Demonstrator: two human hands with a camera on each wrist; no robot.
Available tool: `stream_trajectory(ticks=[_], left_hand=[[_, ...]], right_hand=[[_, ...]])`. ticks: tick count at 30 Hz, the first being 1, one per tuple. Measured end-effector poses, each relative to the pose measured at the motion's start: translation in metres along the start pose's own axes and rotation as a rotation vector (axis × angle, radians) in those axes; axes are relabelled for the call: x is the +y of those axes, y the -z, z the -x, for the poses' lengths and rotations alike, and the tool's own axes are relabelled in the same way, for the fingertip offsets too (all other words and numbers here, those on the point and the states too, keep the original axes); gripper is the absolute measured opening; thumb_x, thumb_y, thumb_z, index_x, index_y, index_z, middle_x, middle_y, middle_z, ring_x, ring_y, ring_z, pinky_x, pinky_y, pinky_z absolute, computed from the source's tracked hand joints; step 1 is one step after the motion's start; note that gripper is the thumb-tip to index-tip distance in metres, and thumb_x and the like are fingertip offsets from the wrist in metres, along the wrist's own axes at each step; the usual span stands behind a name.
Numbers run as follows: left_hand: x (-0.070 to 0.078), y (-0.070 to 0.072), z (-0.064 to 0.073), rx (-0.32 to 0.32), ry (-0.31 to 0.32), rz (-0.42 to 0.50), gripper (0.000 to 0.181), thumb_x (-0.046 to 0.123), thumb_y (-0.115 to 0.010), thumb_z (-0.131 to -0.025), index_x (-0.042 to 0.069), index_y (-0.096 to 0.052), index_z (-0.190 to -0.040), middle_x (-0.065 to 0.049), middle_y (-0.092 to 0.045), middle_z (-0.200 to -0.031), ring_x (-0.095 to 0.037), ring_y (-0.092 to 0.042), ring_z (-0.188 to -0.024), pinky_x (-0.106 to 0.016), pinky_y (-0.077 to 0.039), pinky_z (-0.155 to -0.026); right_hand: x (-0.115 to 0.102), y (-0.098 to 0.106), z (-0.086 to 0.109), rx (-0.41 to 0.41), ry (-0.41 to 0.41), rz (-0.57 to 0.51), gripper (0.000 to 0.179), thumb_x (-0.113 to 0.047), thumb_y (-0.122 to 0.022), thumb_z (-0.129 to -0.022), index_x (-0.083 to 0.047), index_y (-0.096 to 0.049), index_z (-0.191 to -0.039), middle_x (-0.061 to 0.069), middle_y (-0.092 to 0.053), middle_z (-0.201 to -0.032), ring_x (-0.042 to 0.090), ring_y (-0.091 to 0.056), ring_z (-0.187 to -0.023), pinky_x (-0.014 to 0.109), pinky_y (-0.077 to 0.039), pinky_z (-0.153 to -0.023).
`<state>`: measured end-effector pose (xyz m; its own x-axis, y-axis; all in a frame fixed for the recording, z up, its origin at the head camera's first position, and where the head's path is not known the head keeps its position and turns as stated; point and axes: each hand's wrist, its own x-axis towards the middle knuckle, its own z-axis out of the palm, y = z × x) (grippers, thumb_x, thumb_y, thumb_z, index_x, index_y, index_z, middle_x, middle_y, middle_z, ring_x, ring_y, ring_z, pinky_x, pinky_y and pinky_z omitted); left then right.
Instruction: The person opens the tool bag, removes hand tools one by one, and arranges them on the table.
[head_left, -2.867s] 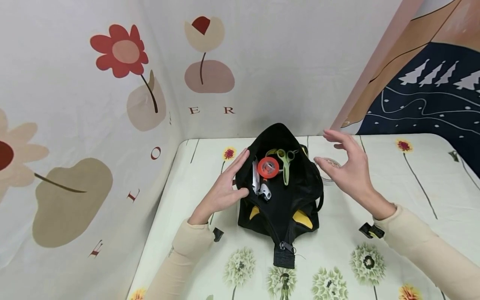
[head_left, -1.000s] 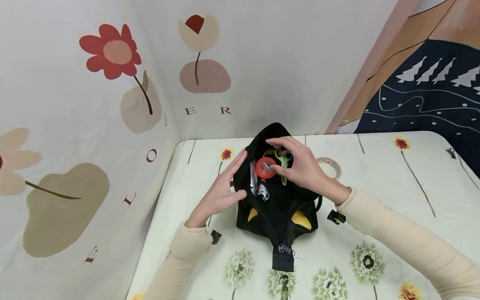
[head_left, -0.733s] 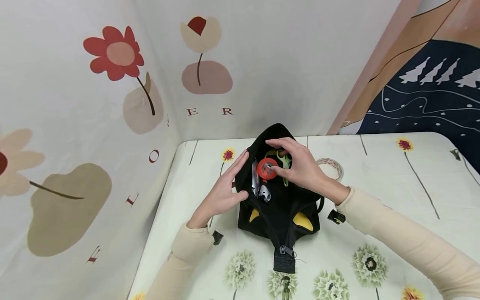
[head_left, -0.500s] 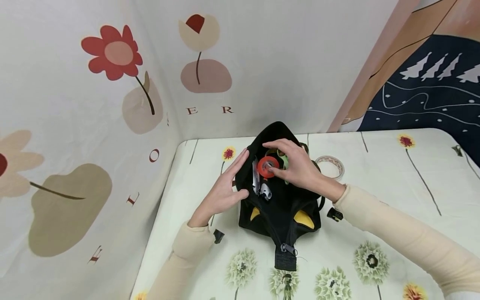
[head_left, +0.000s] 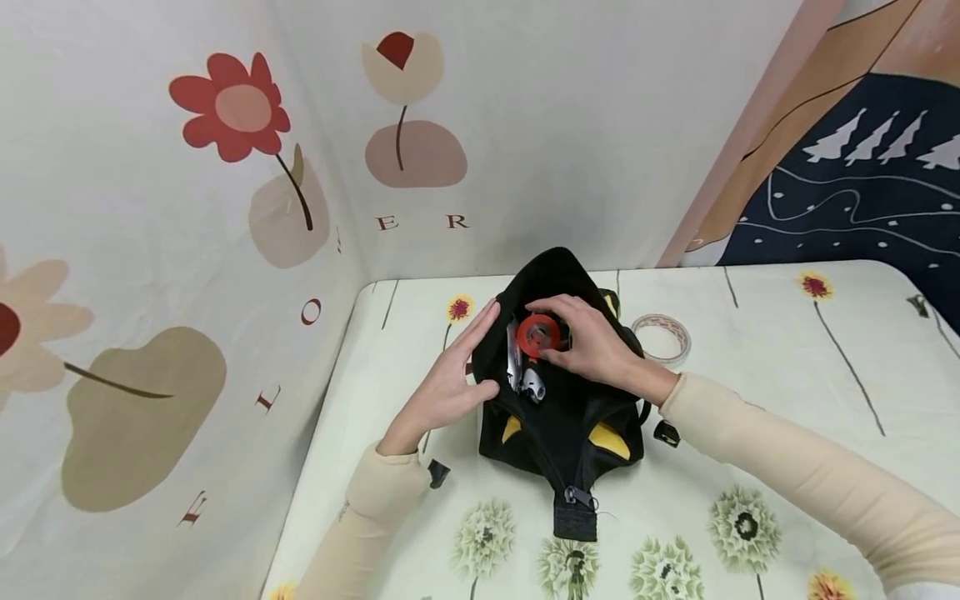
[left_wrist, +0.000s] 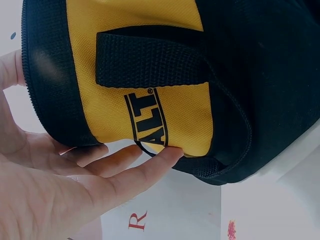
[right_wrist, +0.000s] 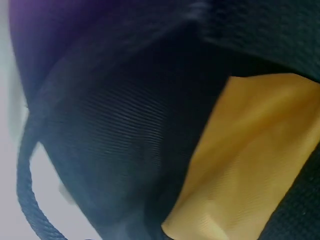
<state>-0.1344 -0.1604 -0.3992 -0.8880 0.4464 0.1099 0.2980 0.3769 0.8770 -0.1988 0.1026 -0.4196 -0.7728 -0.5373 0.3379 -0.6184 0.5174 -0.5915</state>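
My left hand (head_left: 450, 379) rests, fingers nearly straight, along the left side of the black-and-yellow zippered bag (head_left: 558, 425); my right hand (head_left: 596, 342) is inside its open mouth, with thumb and fingertips at the edges of the red tape roll (head_left: 527, 337); I cannot tell if they clamp it; this roll lies in the bag, just beside silver-grey tools (head_left: 532, 385); a pale tape roll (head_left: 684, 335) lies on the floral tablecloth (head_left: 787, 408), at the right.
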Motion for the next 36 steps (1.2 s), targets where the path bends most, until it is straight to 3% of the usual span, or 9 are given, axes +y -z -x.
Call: stream_trajectory(ticks=[12,20,36], left_hand=[[0.000,0.002,0.003,0.000,0.006,0.001,0.100,0.002,-0.059,-0.088,0.016,-0.021,-0.179,0.003,-0.012,-0.187,-0.029,-0.021,-0.169,-0.070,-0.045,-0.115],[0.000,0.003,0.002,-0.004,-0.005,-0.005,0.100,0.000,-0.059,-0.088,0.015,-0.021,-0.179,0.002,-0.012,-0.187,-0.027,-0.022,-0.169,-0.064,-0.047,-0.114],[0.001,0.004,0.001,-0.005,-0.022,-0.049,0.099,0.002,-0.059,-0.087,0.012,-0.022,-0.179,0.001,-0.014,-0.187,-0.021,-0.013,-0.171,-0.061,-0.027,-0.130]], right_hand=[[0.013,-0.016,0.000,-0.028,0.010,0.012,0.081,0.001,-0.095,-0.081,-0.003,-0.061,-0.154,0.019,-0.064,-0.151,0.040,-0.060,-0.136,0.059,-0.049,-0.114],[0.019,-0.021,-0.005,-0.041,0.014,0.014,0.084,0.003,-0.094,-0.080,-0.001,-0.058,-0.155,0.021,-0.063,-0.153,0.042,-0.056,-0.139,0.060,-0.045,-0.117],[0.029,-0.027,-0.007,-0.069,-0.009,0.030,0.088,0.007,-0.092,-0.079,0.000,-0.055,-0.158,0.023,-0.061,-0.155,0.048,-0.051,-0.141,0.063,-0.043,-0.117]])
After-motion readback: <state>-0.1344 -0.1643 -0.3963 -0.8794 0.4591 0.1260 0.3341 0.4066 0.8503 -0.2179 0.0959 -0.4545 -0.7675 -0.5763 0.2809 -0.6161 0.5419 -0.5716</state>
